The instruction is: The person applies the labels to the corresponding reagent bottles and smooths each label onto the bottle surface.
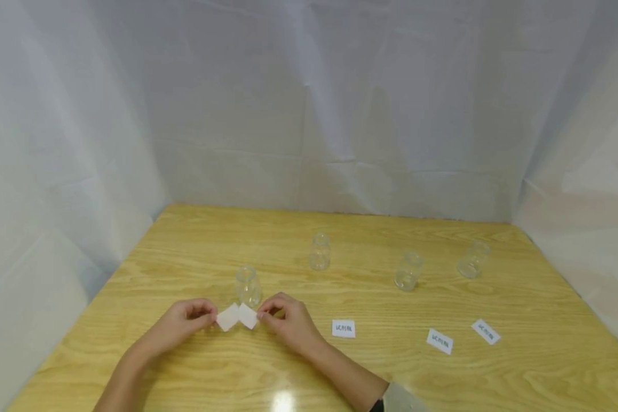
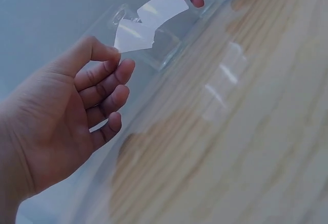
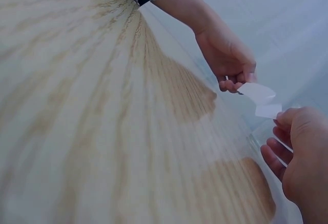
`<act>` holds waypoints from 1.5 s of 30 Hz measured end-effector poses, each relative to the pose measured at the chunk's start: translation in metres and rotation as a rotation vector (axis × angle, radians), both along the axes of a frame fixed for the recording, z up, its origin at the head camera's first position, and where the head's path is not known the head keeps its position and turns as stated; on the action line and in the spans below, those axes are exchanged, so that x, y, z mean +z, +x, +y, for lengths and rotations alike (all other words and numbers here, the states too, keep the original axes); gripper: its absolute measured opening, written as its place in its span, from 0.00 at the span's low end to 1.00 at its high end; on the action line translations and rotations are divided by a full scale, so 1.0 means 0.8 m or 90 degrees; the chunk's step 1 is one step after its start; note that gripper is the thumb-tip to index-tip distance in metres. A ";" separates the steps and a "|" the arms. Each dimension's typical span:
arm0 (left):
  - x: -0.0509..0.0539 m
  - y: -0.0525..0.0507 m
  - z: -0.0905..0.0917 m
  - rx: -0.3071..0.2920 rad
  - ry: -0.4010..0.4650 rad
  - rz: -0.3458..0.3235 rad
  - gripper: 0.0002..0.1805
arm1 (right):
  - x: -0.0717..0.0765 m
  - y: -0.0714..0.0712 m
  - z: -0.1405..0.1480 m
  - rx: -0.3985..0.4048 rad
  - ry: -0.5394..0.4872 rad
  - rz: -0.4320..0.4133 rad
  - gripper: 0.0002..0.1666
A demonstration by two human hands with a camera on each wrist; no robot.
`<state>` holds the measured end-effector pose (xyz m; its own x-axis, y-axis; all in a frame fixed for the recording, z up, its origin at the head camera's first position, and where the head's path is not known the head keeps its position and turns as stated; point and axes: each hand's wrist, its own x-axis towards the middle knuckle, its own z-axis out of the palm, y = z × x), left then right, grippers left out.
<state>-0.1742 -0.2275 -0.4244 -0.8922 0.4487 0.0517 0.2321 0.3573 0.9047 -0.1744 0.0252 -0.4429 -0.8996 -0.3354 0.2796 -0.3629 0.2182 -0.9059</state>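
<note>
Two small white paper pieces meet at their inner edges in front of a glass jar. My left hand pinches the outer corner of the left piece between thumb and finger. The right piece is pinched by my right hand. In the left wrist view, my left hand holds its piece by a corner, other fingers loosely bent. The right wrist view has my right hand at one piece and my left hand at the other.
Three more glass jars stand farther back: one in the middle, one to its right, one at far right. Nearer lie three labels with printed characters. White sheeting surrounds the wooden table.
</note>
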 end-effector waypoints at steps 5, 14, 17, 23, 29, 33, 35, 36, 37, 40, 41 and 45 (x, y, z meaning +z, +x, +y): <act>-0.002 0.001 -0.014 0.001 -0.006 -0.011 0.10 | 0.006 0.004 -0.001 -0.006 0.013 -0.011 0.03; 0.004 0.002 -0.025 0.013 -0.020 -0.050 0.12 | 0.036 0.019 -0.001 -0.012 0.018 -0.014 0.03; 0.005 0.002 -0.025 0.022 -0.037 -0.044 0.12 | 0.021 0.012 -0.001 -0.018 0.025 -0.014 0.02; 0.004 0.003 -0.031 0.041 -0.079 -0.023 0.09 | 0.005 0.003 0.000 -0.017 0.023 -0.003 0.02; 0.003 0.003 -0.039 0.033 -0.105 -0.018 0.08 | 0.004 0.002 0.001 -0.018 0.027 0.003 0.02; 0.004 0.004 -0.041 0.028 -0.122 -0.026 0.09 | 0.003 0.001 0.001 -0.016 0.026 0.003 0.02; 0.004 0.004 -0.041 0.028 -0.129 -0.032 0.10 | 0.003 0.001 0.001 -0.015 0.027 0.005 0.02; 0.004 0.004 -0.041 0.029 -0.131 -0.035 0.11 | 0.003 0.001 0.001 -0.015 0.028 0.006 0.02; 0.004 0.004 -0.041 0.030 -0.132 -0.035 0.11 | 0.002 0.001 0.001 -0.016 0.029 0.007 0.02; 0.004 0.004 -0.041 0.039 -0.127 -0.027 0.12 | 0.002 0.000 0.001 -0.018 0.030 0.005 0.02; 0.004 0.004 -0.041 0.044 -0.124 -0.019 0.12 | 0.002 0.000 0.001 -0.020 0.030 0.004 0.02; 0.006 0.004 -0.035 0.096 -0.110 0.038 0.12 | 0.000 -0.001 0.001 -0.033 0.029 0.003 0.02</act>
